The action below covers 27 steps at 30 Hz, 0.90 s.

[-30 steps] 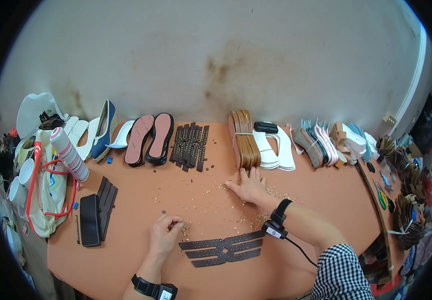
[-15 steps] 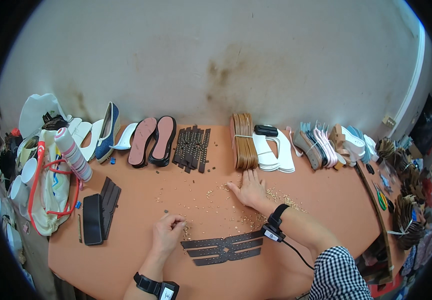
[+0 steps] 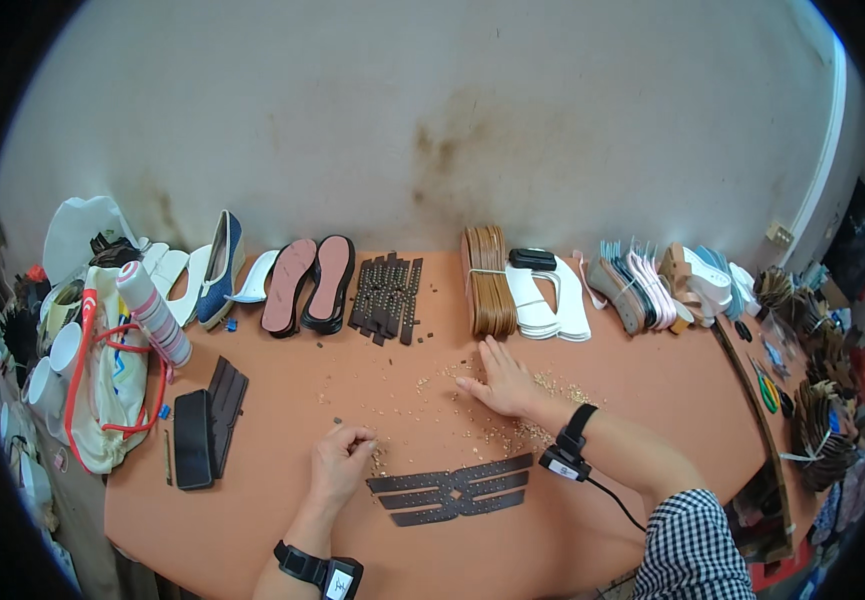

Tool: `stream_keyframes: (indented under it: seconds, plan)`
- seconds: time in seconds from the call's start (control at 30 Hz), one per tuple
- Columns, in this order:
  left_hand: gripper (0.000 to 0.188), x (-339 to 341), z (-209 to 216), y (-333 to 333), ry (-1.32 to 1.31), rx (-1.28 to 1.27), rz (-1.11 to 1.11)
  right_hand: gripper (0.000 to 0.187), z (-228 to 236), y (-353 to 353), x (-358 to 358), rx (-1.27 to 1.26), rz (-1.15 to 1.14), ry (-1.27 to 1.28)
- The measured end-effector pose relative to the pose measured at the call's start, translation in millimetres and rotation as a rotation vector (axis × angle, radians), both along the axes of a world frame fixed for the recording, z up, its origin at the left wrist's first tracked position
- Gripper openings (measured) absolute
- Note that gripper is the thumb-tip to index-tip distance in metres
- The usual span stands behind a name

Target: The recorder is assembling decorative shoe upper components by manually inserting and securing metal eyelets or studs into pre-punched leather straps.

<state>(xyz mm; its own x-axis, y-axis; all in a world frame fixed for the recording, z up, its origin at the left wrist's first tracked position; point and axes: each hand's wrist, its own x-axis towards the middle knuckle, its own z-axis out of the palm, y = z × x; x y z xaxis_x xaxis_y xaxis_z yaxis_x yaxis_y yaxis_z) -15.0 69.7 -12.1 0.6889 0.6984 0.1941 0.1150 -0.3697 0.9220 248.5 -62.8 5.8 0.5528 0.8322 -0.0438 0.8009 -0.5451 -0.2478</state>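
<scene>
Now, the L hand is curled, fingertips close to thumb; can't tell if it's all the way closed or has a tiny bit inside. The R hand is wide open, palm down, nothing seen in it. Gold bits are all over the table b/w & around both hands. The dark strap piece w/ dots lies flat below them, just R of the L hand. R fingertips are near the brown bundle. Step is prob. handling the little bits; next move'd call for a soft, careful pinch.
</scene>
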Motion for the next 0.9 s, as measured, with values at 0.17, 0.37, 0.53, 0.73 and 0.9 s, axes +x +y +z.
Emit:
stream_keyframes:
  seconds: [0.17, 0.37, 0.53, 0.73, 0.9]
  plan:
    - [0.007, 3, -4, 0, -0.029, -0.023, -0.008, 0.088, 3, 14, -3, -0.098, 0.001, 0.02]
    - [0.006, -1, -7, 5, -0.01, 0.009, -0.015, 0.087, -1, 7, -35, -0.122, 0.106, 0.063]
    - [0.007, -4, -10, 8, -0.021, 0.023, -0.006, 0.088, 18, 5, -38, -0.079, 0.038, 0.107]
    - [0.009, 3, -4, 2, -0.026, 0.051, -0.041, 0.089, -3, 5, 1, -0.06, -0.014, -0.06]
    - [0.009, 0, -5, 3, -0.005, 0.056, -0.017, 0.093, -9, 3, -9, -0.015, 0.066, -0.031]
